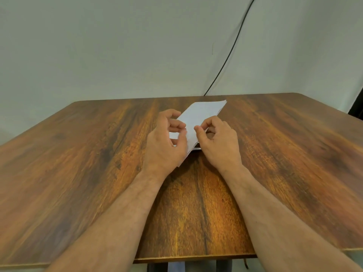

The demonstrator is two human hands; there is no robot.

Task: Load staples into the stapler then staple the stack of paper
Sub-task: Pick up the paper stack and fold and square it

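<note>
A stack of white paper [204, 112] lies slanted on the wooden table [78, 154], its far end toward the wall. Both of my hands are at its near end, which looks slightly raised off the wood. My left hand [167, 142] has curled fingers over the left edge and its thumb on the top sheet. My right hand [220, 144] pinches the right edge, thumb on top and fingers curled beneath. No stapler or staples are in view; my hands hide the stack's near corner.
A black cable [231, 50] runs down the pale wall to the table's back edge. A dark object [358, 107] shows at the far right beyond the table.
</note>
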